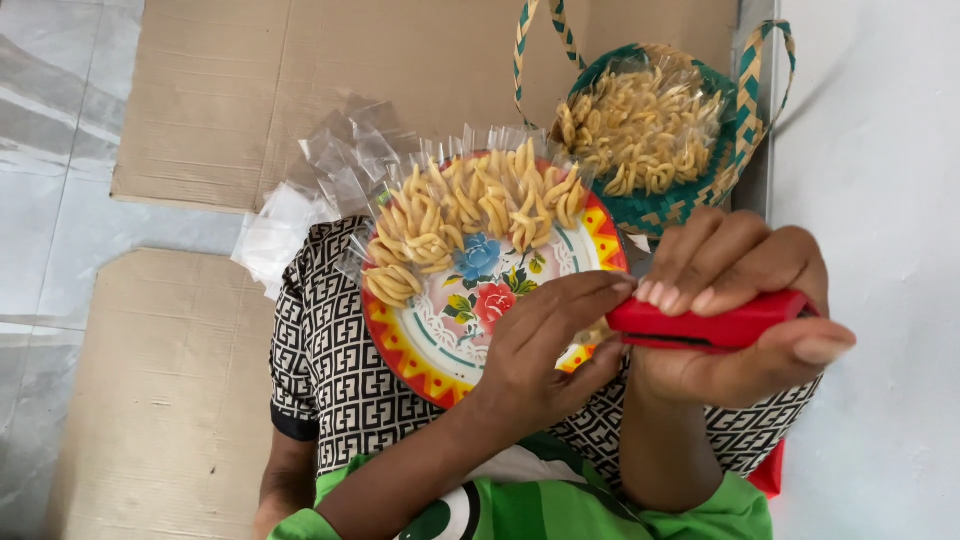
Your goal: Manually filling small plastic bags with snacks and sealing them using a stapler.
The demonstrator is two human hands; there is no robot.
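Right of centre in the frame, the right hand (pixel 745 320) is clamped around a small red plastic stapler (pixel 715 325), fingers curled over the top and thumb pressing from below. The left hand (pixel 545 350) is right up against the stapler's mouth, fingertips pinched together on something I honestly can't make out, probably the edge of a little bag, but it's hidden between the two hands.

What could go sideways, as I see it: those left fingertips are touching the nose of the stapler, so a squeeze with a finger too far in could catch skin instead of plastic. Also the round floral tin plate with the red and orange rim (pixel 420 350) is sitting tilted on the lap, and the small clear plastic packets of pale yellow finger-shaped snacks (pixel 470 215) are heaped on its upper half. One knee shift and they could slide off.

Further out, at the top right, a green and tan woven basket with two handles (pixel 745 120) holds more packed snacks. A loose stack of empty clear plastic bags (pixel 320 185) lies left of the plate.

No worktop at all, just flattened brown cardboard sheets (pixel 230 100) on a grey tiled floor (pixel 50 150), with a whitish wall (pixel 880 200) on the right edge.
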